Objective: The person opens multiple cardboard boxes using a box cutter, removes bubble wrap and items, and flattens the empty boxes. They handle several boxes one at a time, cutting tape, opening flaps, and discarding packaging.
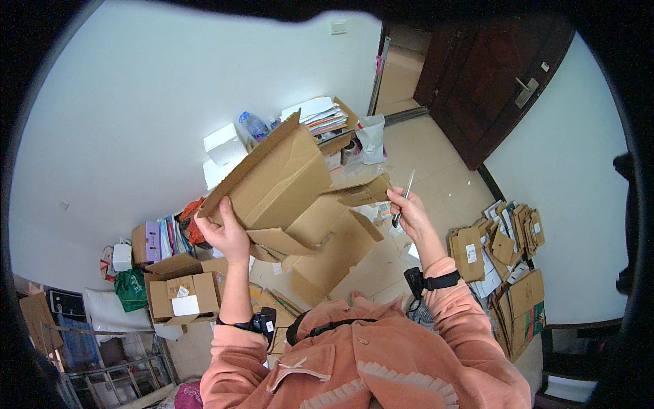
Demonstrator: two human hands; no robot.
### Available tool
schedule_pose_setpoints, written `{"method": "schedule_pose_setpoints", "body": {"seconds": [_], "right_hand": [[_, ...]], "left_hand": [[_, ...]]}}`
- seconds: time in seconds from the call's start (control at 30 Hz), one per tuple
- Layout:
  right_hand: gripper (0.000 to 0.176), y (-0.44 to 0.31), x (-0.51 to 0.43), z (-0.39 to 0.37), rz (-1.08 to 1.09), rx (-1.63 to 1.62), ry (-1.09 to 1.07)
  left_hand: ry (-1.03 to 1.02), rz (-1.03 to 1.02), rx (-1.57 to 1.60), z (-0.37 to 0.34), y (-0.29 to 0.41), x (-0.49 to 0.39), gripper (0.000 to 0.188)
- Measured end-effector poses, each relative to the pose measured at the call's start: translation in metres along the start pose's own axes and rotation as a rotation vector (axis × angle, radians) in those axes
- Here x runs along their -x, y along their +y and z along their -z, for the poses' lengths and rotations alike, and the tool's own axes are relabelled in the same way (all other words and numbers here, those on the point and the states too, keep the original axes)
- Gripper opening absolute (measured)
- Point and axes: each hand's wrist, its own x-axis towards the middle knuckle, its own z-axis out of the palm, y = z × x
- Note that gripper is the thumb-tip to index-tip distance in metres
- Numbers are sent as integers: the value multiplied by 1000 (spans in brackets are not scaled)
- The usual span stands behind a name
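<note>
A partly unfolded cardboard box spreads out in front of me, with its flaps and panels at several angles. My left hand grips its long edge at the left, thumb on the inner face. At the right, my right hand has a utility knife in its grasp, the slim end pointing up and away from me. The fingertips of that hand also touch the end of a narrow flap of the same box. Lower panels hang toward the tiled floor.
Stacks of flattened cardboard lean along the right wall. An open carton stands at left, near a purple file box. By the far wall are a paper-filled box, white foam blocks and a plastic bottle. A dark wooden door stands ajar.
</note>
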Motion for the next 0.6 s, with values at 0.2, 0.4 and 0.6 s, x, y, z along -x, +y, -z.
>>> {"method": "schedule_pose_setpoints", "body": {"seconds": [0.2, 0.4, 0.6], "right_hand": [[20, 1, 0, 3, -31, 28, -42], [23, -11, 8, -10, 39, 485, 36], [24, -47, 28, 8, -33, 245, -179]], "left_hand": [[-48, 1, 63, 0, 6, -6, 21], [-78, 48, 67, 3, -4, -17, 22], [-121, 513, -121, 37, -57, -37, 35]]}}
